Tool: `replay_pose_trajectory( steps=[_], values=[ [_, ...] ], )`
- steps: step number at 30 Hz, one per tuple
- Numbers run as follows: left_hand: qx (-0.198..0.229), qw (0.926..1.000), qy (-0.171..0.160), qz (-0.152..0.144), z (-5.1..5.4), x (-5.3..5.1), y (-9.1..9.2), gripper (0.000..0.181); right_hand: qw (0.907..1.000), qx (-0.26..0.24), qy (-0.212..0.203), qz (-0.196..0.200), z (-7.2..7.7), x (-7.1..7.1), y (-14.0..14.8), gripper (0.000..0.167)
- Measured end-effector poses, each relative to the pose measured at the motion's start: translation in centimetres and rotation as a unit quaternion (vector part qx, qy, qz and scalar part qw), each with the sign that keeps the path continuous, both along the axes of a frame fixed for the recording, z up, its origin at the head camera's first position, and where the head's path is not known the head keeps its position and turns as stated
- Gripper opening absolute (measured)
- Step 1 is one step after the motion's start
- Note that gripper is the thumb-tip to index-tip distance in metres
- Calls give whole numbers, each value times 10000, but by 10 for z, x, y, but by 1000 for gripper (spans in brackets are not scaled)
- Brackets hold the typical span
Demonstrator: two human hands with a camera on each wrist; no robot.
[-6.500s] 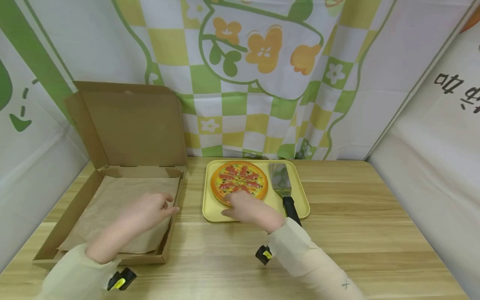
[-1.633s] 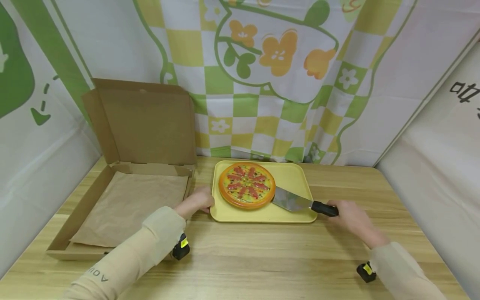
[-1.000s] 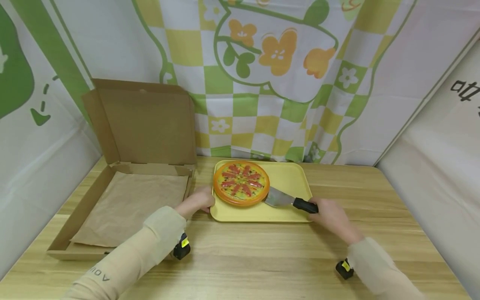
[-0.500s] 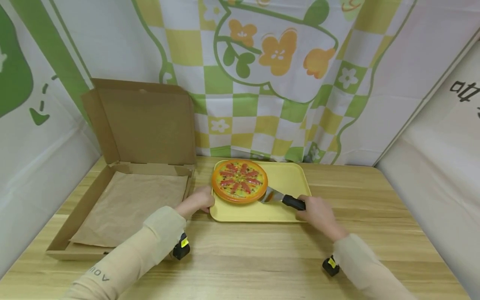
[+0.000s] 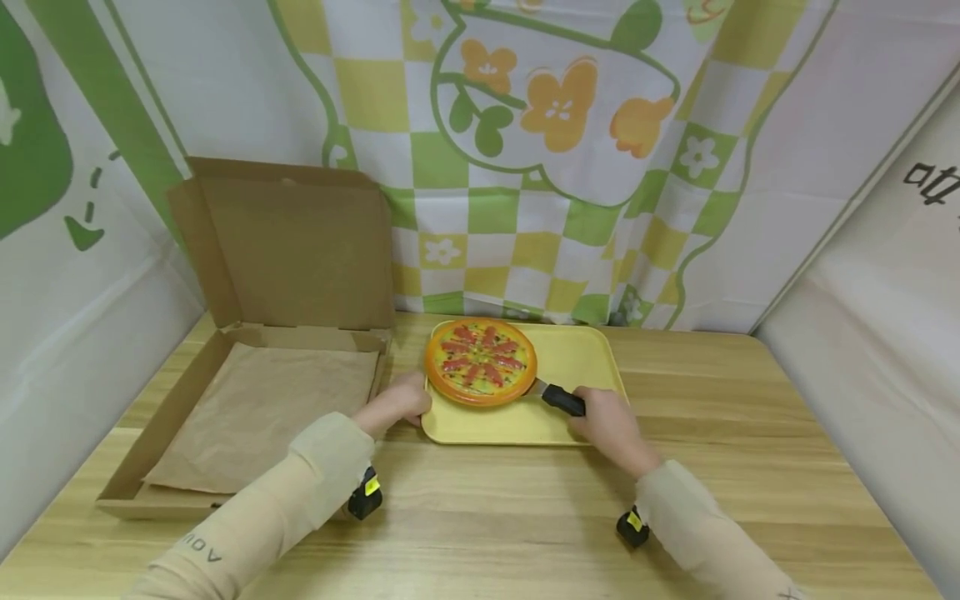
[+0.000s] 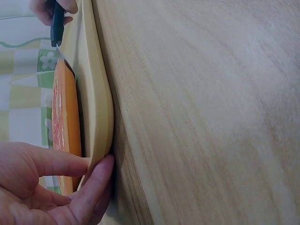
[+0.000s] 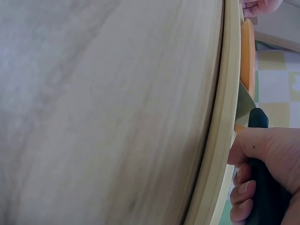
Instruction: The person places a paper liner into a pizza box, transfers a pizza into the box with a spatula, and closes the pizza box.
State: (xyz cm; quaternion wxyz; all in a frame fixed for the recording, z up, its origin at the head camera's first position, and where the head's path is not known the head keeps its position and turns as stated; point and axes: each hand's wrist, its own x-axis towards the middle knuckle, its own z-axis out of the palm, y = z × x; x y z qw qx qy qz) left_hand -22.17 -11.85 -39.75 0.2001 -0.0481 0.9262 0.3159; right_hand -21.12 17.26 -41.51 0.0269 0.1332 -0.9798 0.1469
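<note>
The pizza [image 5: 481, 362], orange-crusted with red strips on top, lies at the left of the yellow tray [image 5: 577, 350]. My left hand [image 5: 406, 398] pinches the tray's left rim; in the left wrist view the thumb [image 6: 65, 164] is above the edge and fingers are below. By its black handle, my right hand [image 5: 611, 421] grips a spatula [image 5: 562, 400]. Most of the metal blade is hidden beneath the pizza; a short stretch of the blade [image 7: 244, 104] shows in the right wrist view. The pizza's right side looks slightly tilted up on it.
An open cardboard box [image 5: 135, 454], lined with brown paper [image 5: 270, 417], stands left of the tray with its lid [image 5: 300, 250] upright. The wooden table [image 5: 525, 517] reaches back to a patterned curtain [image 5: 487, 208].
My right hand has taken up the spatula from the tray and pushed it leftward under the pizza. The pizza slid slightly left, then stopped. My left hand came from over the box to the tray's rim.
</note>
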Motion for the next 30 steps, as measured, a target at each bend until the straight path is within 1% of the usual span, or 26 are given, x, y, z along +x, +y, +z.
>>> replay_pose_trajectory(
  steps=[3,10,14,17,21,24,27,30],
  values=[
    [26,10000,4,-7,0,1,0,8,9999,-59,-68,-99,1,0,-1,32],
    [-241,9995,214,-31,1,3,2,8,9994,-259,-204,-125,3,2,1,32],
    [-88,9997,245,-1,2,4,1,10,9994,-296,-133,-106,6,4,2,31],
    [-9,9996,281,-60,4,7,0,10,9995,-285,-87,-89,8,6,4,30],
    [-187,9987,372,-297,9,11,0,11,9994,-302,-61,-142,12,9,7,31],
    [-422,9959,514,-609,15,16,-2,16,9994,-311,-12,-162,17,10,7,31],
    [-624,9913,719,-912,23,21,-7,26,9995,-290,76,-90,22,11,8,30],
    [-711,9881,842,-1075,29,24,-16,36,9995,-269,193,1,29,12,7,29]
  ],
)
